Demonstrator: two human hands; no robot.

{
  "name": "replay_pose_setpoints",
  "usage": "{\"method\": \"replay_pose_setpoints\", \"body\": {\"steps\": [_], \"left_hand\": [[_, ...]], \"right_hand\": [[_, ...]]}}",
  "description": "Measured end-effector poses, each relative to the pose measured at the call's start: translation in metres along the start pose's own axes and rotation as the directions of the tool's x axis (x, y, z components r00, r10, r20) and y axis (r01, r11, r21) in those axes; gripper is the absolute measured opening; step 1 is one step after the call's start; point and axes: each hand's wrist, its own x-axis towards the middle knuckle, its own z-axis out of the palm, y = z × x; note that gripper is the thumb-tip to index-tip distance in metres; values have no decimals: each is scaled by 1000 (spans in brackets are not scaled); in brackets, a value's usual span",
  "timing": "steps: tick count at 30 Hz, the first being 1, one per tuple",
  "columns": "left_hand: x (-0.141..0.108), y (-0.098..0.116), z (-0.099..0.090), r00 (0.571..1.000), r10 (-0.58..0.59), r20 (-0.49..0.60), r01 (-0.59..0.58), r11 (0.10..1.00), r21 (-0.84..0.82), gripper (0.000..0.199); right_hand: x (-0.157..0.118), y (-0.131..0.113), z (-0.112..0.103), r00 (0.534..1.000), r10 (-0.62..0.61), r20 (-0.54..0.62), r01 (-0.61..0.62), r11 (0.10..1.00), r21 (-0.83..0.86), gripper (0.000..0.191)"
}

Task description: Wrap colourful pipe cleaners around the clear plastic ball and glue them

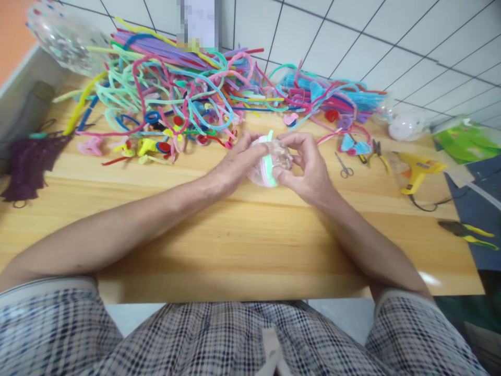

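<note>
Between my hands, over the middle of the wooden table [235,245], is a clear round ball [256,175] with a pale green and lilac band [267,169] running over it. My left hand [242,159] grips the ball from the left, its thumb lying across the top near the band. On the right side, my right hand [307,167] has its fingers curled round the ball, and the thumb presses near the band's lower part. What fills the ball is too blurred to make out.
Behind my hands lies a large heap of coloured pipe cleaners [168,94]. To the right are small scissors [345,167], pliers [379,156], a yellow glue gun [420,168] with a cord, and cutters [467,232]. Purple tassels [29,162] lie at the left.
</note>
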Motion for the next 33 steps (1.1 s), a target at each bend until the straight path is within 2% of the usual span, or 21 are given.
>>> {"method": "replay_pose_setpoints", "body": {"steps": [5,9,12,15,17,20,22,28,33], "left_hand": [[3,-4,-1,1000,19,-24,-19,1000,16,26],[5,-9,-5,999,39,30,-41,997,63,35],[5,-13,-12,986,155,53,-163,967,198,40],[4,-16,-20,947,307,99,-320,852,414,46],[3,-18,-25,914,369,171,-402,758,514,53],[2,-20,-29,855,431,288,-515,639,572,63],[2,-20,-31,830,449,331,-554,599,578,67],[4,-18,-33,809,448,380,-586,560,586,72],[2,-15,-29,835,428,346,-550,618,563,69]], "right_hand": [[1,-1,-4,999,-22,39,23,1000,-6,55],[1,9,-5,995,-89,43,91,995,-45,59],[6,18,-8,990,-138,40,138,990,6,57],[10,19,-11,989,-147,13,145,983,114,51],[12,15,-10,995,-104,-14,105,984,144,49],[12,10,-6,999,-33,-43,40,984,175,47],[12,9,-2,999,-5,-40,14,976,219,47],[11,14,7,998,35,-53,-16,945,326,49],[13,21,8,997,40,-69,-11,927,375,45]]}}
